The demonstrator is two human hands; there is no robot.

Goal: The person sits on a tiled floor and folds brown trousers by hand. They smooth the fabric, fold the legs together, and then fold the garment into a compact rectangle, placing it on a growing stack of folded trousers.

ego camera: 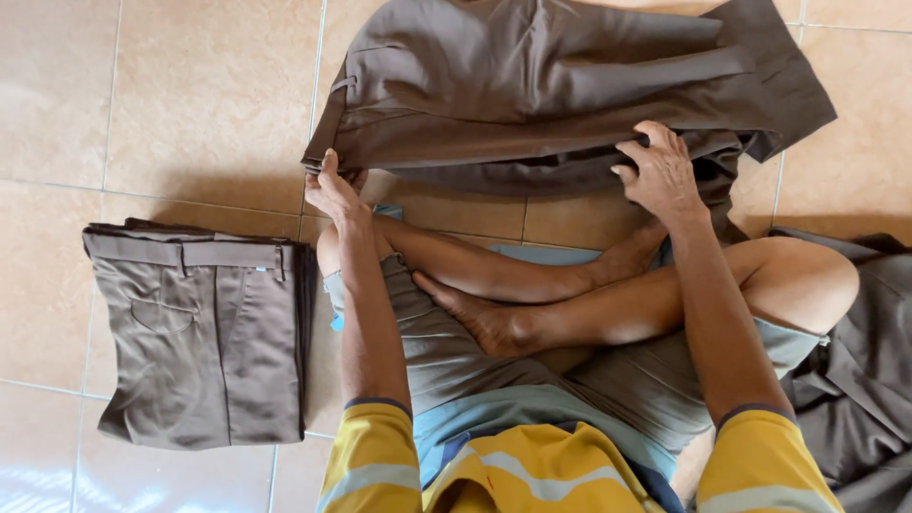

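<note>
One camera, worn on my head, looks almost straight down over my crossed legs to the tiled floor (190, 104). It sits close: my yellow sleeves fill the bottom edge and my forearms run up the middle of the frame. The view faces forward from my body, taking in my left hand (334, 190) and right hand (660, 176) at the brown trousers (551, 85), which are cut off at the top edge. No second view is here to overlap with it.

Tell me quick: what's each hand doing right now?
Left hand: closed, pinching the near edge of the brown trousers.
Right hand: fingers curled, gripping the same trousers' edge.
</note>
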